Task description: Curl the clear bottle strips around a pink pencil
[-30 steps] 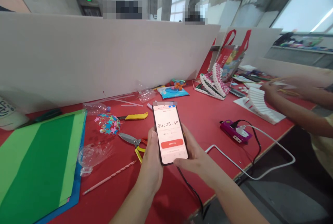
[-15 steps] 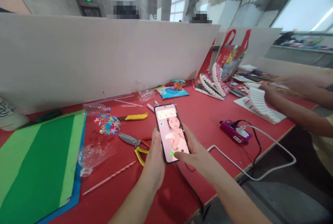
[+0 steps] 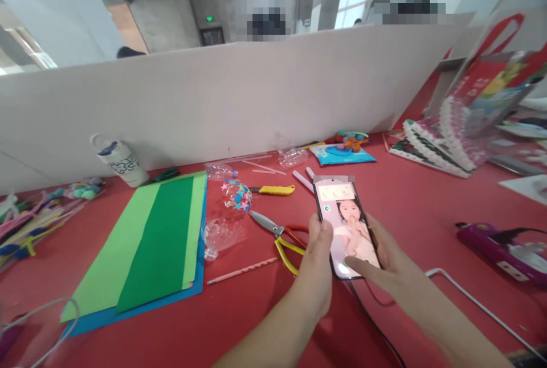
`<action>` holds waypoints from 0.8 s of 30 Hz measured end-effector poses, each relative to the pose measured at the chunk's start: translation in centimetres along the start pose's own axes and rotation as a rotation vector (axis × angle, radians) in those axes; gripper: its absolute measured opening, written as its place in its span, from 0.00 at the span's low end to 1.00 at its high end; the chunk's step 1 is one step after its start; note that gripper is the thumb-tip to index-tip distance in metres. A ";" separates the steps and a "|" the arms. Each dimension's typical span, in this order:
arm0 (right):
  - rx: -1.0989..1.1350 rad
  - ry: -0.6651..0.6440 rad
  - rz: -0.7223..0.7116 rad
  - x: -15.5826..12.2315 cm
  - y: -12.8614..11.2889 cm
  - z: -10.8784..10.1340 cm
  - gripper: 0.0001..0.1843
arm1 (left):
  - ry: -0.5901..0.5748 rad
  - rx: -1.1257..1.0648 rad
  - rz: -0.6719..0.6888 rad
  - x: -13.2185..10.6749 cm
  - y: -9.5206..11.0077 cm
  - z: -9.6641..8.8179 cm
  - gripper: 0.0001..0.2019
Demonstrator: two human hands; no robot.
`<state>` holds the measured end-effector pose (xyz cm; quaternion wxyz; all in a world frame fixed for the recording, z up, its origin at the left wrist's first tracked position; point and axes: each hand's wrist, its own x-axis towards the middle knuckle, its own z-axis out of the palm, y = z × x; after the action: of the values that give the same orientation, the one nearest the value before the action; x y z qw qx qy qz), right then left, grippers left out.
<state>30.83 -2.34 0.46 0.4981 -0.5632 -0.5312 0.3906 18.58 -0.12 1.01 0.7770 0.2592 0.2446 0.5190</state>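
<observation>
My left hand (image 3: 317,260) grips the left edge of a smartphone (image 3: 344,225) held above the red table (image 3: 410,203). The lit screen shows a photo wallpaper with icons. My right hand (image 3: 382,260) cradles the phone's right side, its thumb lying on the lower screen. A black cable (image 3: 371,322) runs down from the phone's bottom end toward me. Scissors with yellow and red handles (image 3: 280,234) lie just left of my left hand.
Green and blue paper sheets (image 3: 154,242), a pink pencil (image 3: 241,271), cut clear bottle pieces (image 3: 220,234), a star-covered ball (image 3: 237,194) and a yellow utility knife (image 3: 273,189) lie left. A purple power strip (image 3: 496,245) sits right. A white partition (image 3: 213,94) backs the table.
The view has swung left, so the co-worker's arms are out of sight and more of the left table shows. The phone screen went from a timer to the wallpaper a second ago.
</observation>
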 end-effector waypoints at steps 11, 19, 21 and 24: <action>0.301 0.011 0.246 -0.3 -2.9 0.7 0.34 | -0.047 -0.055 -0.017 -0.7 1.8 -0.5 0.27; 0.317 -0.201 0.146 -0.5 -2.0 1.5 0.42 | -0.022 -0.057 -0.030 -1.2 3.2 -0.9 0.22; 0.261 -0.267 0.095 -0.7 -1.6 1.5 0.47 | -0.021 -0.053 -0.009 -1.1 3.1 -1.1 0.22; 0.134 -0.284 0.029 -0.9 -1.6 1.7 0.49 | -0.015 -0.048 0.012 -1.1 3.1 -1.3 0.22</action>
<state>28.74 -3.06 1.56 0.4486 -0.4753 -0.5611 0.5079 15.27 0.07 2.20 0.7816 0.2459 0.2244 0.5275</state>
